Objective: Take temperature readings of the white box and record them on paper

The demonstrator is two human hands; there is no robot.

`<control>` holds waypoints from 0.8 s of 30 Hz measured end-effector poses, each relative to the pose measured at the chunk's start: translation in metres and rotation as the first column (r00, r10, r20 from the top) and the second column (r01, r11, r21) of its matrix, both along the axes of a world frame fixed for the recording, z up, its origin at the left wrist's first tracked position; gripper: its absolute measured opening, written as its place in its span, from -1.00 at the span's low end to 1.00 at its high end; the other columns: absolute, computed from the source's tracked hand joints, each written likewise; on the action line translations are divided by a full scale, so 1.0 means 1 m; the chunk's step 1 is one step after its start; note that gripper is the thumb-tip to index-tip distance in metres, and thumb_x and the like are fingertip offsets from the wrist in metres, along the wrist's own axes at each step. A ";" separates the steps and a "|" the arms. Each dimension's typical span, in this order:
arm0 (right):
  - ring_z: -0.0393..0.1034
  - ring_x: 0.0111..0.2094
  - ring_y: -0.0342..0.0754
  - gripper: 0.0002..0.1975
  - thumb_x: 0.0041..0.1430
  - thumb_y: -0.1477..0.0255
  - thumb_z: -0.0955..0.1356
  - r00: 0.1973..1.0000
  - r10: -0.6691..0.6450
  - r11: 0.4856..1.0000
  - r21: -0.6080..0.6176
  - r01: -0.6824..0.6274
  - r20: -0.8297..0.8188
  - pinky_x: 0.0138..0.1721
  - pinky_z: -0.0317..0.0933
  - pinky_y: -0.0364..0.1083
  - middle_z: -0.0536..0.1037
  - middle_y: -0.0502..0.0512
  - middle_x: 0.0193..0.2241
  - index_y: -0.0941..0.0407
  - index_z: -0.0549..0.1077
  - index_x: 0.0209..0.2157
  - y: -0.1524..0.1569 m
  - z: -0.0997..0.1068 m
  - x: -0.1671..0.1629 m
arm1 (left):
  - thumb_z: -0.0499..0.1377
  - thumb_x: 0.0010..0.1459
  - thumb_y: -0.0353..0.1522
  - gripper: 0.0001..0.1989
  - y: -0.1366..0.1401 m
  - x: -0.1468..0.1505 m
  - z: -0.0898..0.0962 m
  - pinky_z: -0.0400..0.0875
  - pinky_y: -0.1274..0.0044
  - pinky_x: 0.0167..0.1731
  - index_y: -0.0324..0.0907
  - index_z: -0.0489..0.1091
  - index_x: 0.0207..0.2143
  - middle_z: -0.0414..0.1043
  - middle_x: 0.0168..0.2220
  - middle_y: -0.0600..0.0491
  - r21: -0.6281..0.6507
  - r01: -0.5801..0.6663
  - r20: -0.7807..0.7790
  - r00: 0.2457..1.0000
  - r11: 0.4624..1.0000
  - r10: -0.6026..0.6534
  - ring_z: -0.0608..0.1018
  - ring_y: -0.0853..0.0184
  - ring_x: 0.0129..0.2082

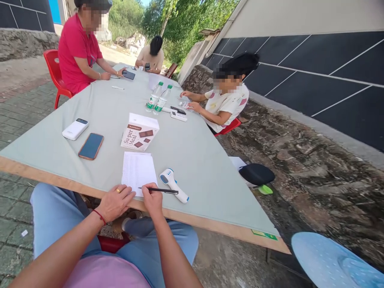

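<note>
My right hand [153,198] grips a black pen [168,191], its tip on the lower part of a white sheet of paper [139,170] with rows of writing. Flat on the sheet's lower left corner and the table edge lies my left hand [116,201], fingers stretched out, holding nothing. Just right of the paper rests a white and blue infrared thermometer [173,185]. Behind the sheet stands a white and brown Super Meal box [140,132].
A phone [91,146] and a white power bank [75,129] lie to the left on the covered table [195,160]. Two water bottles [157,98] stand beyond the box. Three people sit around the far sides. A light blue hat [333,260] is at lower right.
</note>
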State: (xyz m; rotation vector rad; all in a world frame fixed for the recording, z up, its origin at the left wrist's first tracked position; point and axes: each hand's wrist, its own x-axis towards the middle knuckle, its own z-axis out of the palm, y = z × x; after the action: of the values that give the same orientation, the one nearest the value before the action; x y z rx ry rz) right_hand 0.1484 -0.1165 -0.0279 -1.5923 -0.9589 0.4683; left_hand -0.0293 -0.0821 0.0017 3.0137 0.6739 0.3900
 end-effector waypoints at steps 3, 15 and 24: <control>0.24 -0.53 -0.08 -0.78 0.00 0.21 0.29 0.998 -0.059 0.998 -0.016 0.059 0.011 -0.41 0.20 -0.08 0.41 -0.04 -0.62 0.05 0.33 -0.55 -0.001 0.000 0.001 | 0.18 0.16 -0.40 -0.55 0.000 0.001 0.001 0.28 0.30 0.04 -0.14 0.21 0.10 0.30 0.12 -0.08 -0.012 0.006 -0.020 1.000 1.000 -0.006 0.36 0.13 0.07; 0.26 -0.50 -0.08 -0.80 0.01 0.23 0.28 0.996 0.055 0.996 -0.072 -0.051 0.064 -0.38 0.18 -0.08 0.41 -0.05 -0.60 0.06 0.35 -0.53 -0.005 -0.003 0.001 | 0.04 0.25 -0.48 -0.64 -0.001 0.003 -0.004 0.26 0.33 0.04 -0.15 0.24 0.10 0.32 0.11 -0.02 0.018 -0.016 -0.006 1.000 1.000 0.016 0.34 0.17 0.08; 0.27 -0.50 -0.06 -0.80 0.02 0.23 0.28 0.993 0.055 0.996 -0.071 -0.048 0.102 -0.38 0.18 -0.08 0.42 -0.05 -0.61 0.05 0.35 -0.54 -0.006 -0.002 0.000 | 0.02 0.25 -0.49 -0.63 -0.003 0.003 -0.005 0.28 0.32 0.05 -0.15 0.25 0.10 0.33 0.10 -0.04 -0.006 -0.017 0.022 1.000 1.000 0.017 0.35 0.18 0.08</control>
State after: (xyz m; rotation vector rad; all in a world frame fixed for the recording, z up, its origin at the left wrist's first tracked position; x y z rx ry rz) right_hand 0.1487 -0.1227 -0.0297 -1.6703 -1.0742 0.4620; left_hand -0.0263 -0.0847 -0.0032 2.9957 0.6987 0.4211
